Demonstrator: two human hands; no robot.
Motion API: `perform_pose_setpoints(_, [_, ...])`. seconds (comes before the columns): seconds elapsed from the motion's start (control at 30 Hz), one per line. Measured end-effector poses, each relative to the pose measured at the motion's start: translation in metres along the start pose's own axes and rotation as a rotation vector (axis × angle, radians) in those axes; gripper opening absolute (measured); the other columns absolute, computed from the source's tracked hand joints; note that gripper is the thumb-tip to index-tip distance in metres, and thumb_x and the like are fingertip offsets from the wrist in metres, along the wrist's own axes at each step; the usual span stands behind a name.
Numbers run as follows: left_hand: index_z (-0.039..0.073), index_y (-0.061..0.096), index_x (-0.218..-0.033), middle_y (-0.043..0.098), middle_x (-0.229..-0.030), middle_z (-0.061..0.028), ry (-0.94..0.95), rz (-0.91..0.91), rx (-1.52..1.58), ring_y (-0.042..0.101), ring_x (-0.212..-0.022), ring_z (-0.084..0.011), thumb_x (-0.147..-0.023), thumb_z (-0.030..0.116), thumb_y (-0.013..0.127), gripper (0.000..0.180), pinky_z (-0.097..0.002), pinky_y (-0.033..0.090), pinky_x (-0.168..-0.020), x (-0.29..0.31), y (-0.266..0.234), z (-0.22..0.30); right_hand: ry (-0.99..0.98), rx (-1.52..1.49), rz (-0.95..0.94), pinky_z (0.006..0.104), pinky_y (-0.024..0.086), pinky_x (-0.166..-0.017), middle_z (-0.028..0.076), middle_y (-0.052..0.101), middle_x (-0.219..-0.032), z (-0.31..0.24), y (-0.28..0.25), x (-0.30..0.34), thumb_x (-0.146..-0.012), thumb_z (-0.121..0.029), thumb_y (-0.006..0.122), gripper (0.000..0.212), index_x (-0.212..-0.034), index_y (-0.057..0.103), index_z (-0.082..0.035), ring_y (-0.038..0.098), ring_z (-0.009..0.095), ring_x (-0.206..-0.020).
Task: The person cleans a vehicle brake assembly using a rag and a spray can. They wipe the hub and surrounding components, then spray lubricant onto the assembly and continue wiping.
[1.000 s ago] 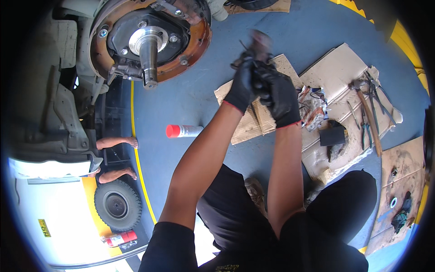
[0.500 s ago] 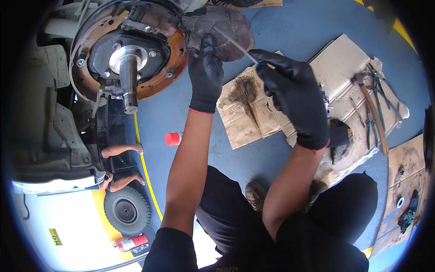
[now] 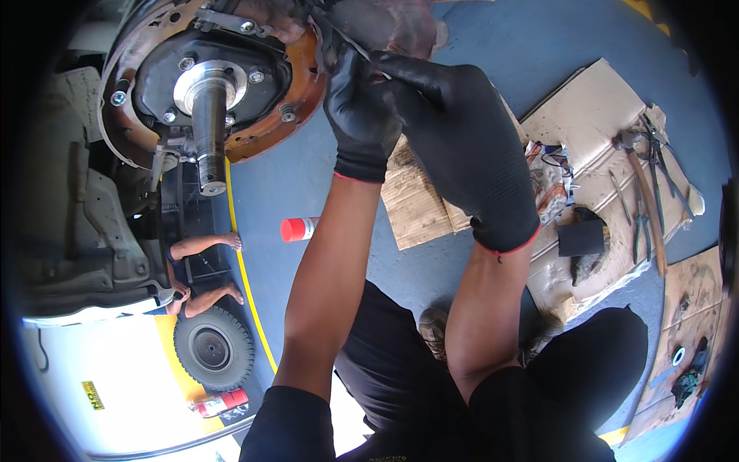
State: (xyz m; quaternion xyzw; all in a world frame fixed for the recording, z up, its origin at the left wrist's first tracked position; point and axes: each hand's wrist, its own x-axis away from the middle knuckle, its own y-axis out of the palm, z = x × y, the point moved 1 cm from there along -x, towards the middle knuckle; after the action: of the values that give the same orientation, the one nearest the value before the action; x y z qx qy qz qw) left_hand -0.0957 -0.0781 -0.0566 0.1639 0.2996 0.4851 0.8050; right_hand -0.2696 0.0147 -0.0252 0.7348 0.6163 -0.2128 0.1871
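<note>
A drum brake assembly with rust-brown shoes (image 3: 296,108) and a bare spindle (image 3: 209,138) is at the upper left. Just right of its shoe, my left hand (image 3: 358,115), in a black glove, is closed; whatever lies inside its fingers is hidden. My right hand (image 3: 462,123), gloved the same way, meets it and grips a screwdriver whose thin metal shaft (image 3: 352,45) slants up-left toward the brake's edge. The screwdriver's handle is covered by my fingers, and its tip cannot be made out. Behind both hands sits a dusty grey-brown lump (image 3: 400,31).
Cardboard (image 3: 593,100) on the blue floor bears a hammer (image 3: 643,192), pliers and a black block (image 3: 581,239). A red-capped can (image 3: 296,229) stands left of my forearm. At the left are another person's bare legs (image 3: 208,246), a tyre (image 3: 215,350) and a red extinguisher (image 3: 219,403).
My right hand has moved left and up with the screwdriver, closing in on my left hand. The left hand's fingers have curled in. The brake sits slightly further left in view.
</note>
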Motion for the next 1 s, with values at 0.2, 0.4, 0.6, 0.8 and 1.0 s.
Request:
perform_pose_setpoints(0.2, [0.009,0.061,-0.14,0.069,-0.127,-0.0112,-0.129,-0.165,0.215,0.065,-0.111,-0.0256,-0.113,0.038,0.051,0.041,-0.043,0.053,-0.098,-0.008,0.013,0.002,0.083,-0.054,0.387,0.044,0.058,-0.081,0.025,0.074,-0.093,-0.018,0.064,0.006,-0.104,-0.013,0.065,0.026,-0.122,0.075,0.003,0.071,0.046,-0.086])
perform_pose_setpoints(0.4, [0.01,0.059,-0.133,0.065,-0.111,-0.0115,-0.257,0.12,-0.121,0.062,-0.097,-0.0251,-0.11,0.052,0.05,0.049,-0.0397,0.052,-0.084,0.038,-0.041,0.017,0.477,-0.559,0.058,0.0318,0.048,-0.056,0.007,0.068,-0.076,0.009,0.077,0.032,-0.109,-0.018,0.063,0.025,-0.122,0.079,-0.004,0.061,0.017,-0.058])
perform_pose_setpoints(0.6, [0.01,0.058,-0.122,0.052,-0.101,-0.004,-0.171,0.242,-0.158,0.049,-0.09,-0.0203,-0.105,0.049,0.058,0.042,-0.0336,0.043,-0.08,0.036,-0.024,0.002,0.829,-0.974,0.047,0.0239,0.035,-0.044,-0.001,0.058,-0.065,-0.006,0.065,0.021,-0.109,-0.016,0.063,0.021,-0.117,0.08,-0.006,0.047,0.005,-0.049])
perform_pose_setpoints(0.8, [0.001,0.057,-0.128,0.066,-0.104,-0.0141,-0.115,-0.267,-0.073,0.065,-0.088,-0.0253,-0.11,0.04,0.051,0.043,-0.0375,0.057,-0.071,-0.021,-0.006,0.013,0.538,-0.843,0.126,0.0233,0.033,-0.042,0.0,0.06,-0.066,-0.037,0.036,0.002,-0.107,-0.022,0.068,0.02,-0.113,0.078,-0.006,0.049,0.005,-0.047])
perform_pose_setpoints(1.0, [-0.001,0.055,-0.14,0.069,-0.12,-0.0183,-0.277,0.067,0.149,0.069,-0.095,-0.0275,-0.118,0.037,0.042,0.045,-0.0365,0.062,-0.075,0.008,-0.017,0.003,0.824,-0.924,0.159,0.0241,0.033,-0.041,-0.001,0.058,-0.065,-0.008,0.068,0.025,-0.109,-0.03,0.067,0.024,-0.106,0.074,-0.007,0.047,0.005,-0.046])
